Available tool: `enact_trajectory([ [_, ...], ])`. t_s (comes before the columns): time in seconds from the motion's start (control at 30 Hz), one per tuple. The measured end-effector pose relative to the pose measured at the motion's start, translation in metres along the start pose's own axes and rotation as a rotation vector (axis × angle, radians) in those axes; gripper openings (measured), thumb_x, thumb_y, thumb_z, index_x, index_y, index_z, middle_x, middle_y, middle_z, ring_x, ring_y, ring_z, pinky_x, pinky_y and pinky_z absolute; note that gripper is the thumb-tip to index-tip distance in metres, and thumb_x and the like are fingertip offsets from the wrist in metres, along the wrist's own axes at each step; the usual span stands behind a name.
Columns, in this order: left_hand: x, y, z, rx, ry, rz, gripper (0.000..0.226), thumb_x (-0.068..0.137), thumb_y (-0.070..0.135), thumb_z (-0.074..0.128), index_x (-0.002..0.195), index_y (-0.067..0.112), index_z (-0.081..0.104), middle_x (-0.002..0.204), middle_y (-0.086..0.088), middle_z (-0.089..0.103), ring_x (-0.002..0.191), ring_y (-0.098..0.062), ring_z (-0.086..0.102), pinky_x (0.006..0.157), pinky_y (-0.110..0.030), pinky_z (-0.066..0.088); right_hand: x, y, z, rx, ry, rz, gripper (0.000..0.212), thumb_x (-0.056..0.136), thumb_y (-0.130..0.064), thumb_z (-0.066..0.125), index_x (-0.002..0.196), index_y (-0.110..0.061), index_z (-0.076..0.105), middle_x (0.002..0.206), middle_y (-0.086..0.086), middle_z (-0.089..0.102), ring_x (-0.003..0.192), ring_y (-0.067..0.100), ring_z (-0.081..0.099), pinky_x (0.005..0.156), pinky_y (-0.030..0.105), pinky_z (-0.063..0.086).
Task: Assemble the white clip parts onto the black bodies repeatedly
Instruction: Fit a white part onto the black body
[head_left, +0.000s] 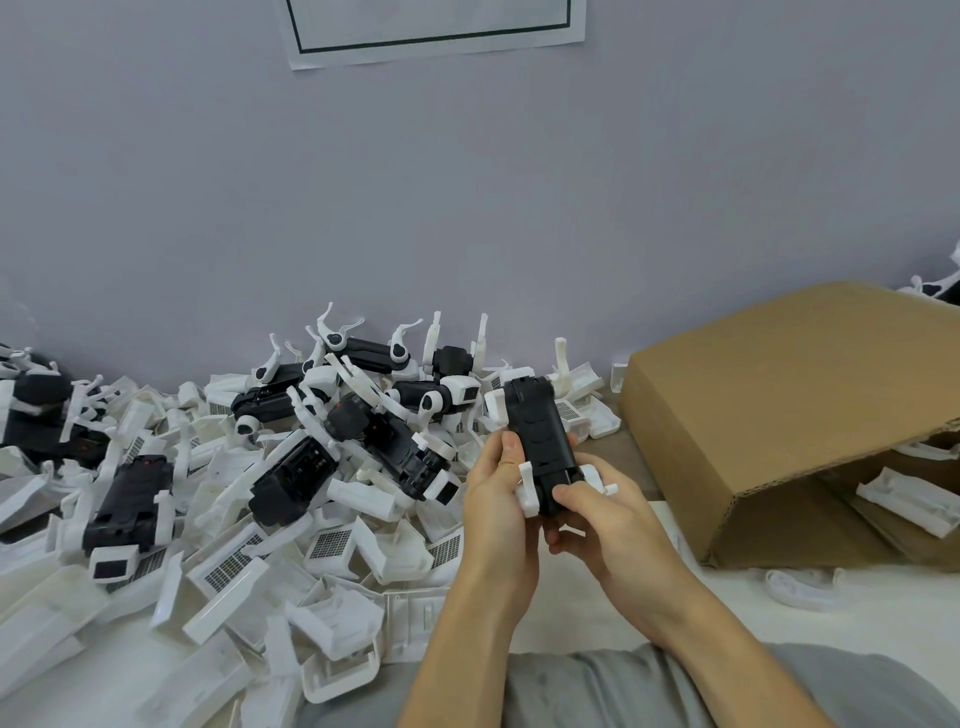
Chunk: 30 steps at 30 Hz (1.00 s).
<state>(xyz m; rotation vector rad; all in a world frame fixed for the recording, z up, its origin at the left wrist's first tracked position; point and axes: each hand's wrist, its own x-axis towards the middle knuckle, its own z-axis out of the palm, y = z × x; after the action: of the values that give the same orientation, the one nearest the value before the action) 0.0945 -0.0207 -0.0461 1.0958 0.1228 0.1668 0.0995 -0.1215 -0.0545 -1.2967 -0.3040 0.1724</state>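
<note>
Both hands grasped one black body (540, 441) in the head view — the left hand (498, 499) wrapped its left side, the right hand (597, 514) pinched its near end. Its long axis ran away from the person, between the palms. White clip parts (529, 488) sat at its near corners — the left thumb looked nearest one.

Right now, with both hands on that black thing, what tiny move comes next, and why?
Probably press the small white plastic clip in with the left hand's thumb. The long black plastic body is gripped by both hands, the right hand pinching its near end, and that clip looks only loosely seated.
</note>
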Motion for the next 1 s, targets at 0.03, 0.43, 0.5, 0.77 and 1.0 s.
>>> enact_trajectory([
  [0.03,-0.0001,0.0003,0.0000,-0.005,-0.001,0.007,0.042,0.106,0.033,0.043,0.121,-0.003,0.056,0.096,-0.020,0.062,0.071,-0.028,0.052,0.046,-0.028,0.027,0.0001,0.0001,-0.0004,-0.002,-0.003,0.001,0.031,0.076,-0.020,0.055,0.103,-0.010,0.066,0.076,0.004,0.068,0.063,0.015,0.054,0.057,0.027,0.046],
  [0.43,0.0008,0.0001,-0.0002,-0.025,0.000,0.012,0.041,0.106,0.033,0.043,0.122,-0.002,0.058,0.100,-0.022,0.064,0.080,-0.035,0.051,0.046,-0.028,0.031,0.0000,0.0037,-0.0013,-0.087,0.014,-0.002,0.025,0.075,-0.024,0.055,0.097,-0.021,0.068,0.077,-0.001,0.065,0.065,0.012,0.054,0.062,0.029,0.048],
  [0.5,0.0020,-0.0002,-0.0008,-0.024,0.000,0.007,0.039,0.107,0.030,0.044,0.123,-0.002,0.057,0.101,-0.022,0.064,0.082,-0.034,0.054,0.047,-0.027,0.036,0.0005,0.0034,-0.0001,-0.112,0.048,-0.015,0.025,0.074,-0.026,0.055,0.094,-0.023,0.069,0.074,-0.005,0.065,0.063,0.009,0.055,0.062,0.029,0.049],
  [0.77,0.0025,-0.0018,-0.0022,-0.033,-0.006,0.028,0.040,0.106,0.033,0.045,0.122,-0.002,0.059,0.103,-0.024,0.063,0.086,-0.035,0.054,0.055,-0.032,0.039,-0.0003,0.0035,-0.0008,-0.060,0.028,0.004,0.030,0.077,-0.031,0.058,0.104,-0.022,0.068,0.081,-0.004,0.067,0.067,0.008,0.057,0.064,0.029,0.047],
  [1.0,0.0021,-0.0016,-0.0016,-0.036,-0.018,0.033,0.037,0.106,0.032,0.044,0.118,0.001,0.061,0.106,-0.028,0.066,0.075,-0.029,0.056,0.056,-0.032,0.039,0.0017,0.0047,-0.0027,-0.063,0.044,0.030,0.030,0.073,-0.027,0.057,0.101,-0.021,0.067,0.078,-0.002,0.066,0.068,0.012,0.053,0.063,0.030,0.047],
])
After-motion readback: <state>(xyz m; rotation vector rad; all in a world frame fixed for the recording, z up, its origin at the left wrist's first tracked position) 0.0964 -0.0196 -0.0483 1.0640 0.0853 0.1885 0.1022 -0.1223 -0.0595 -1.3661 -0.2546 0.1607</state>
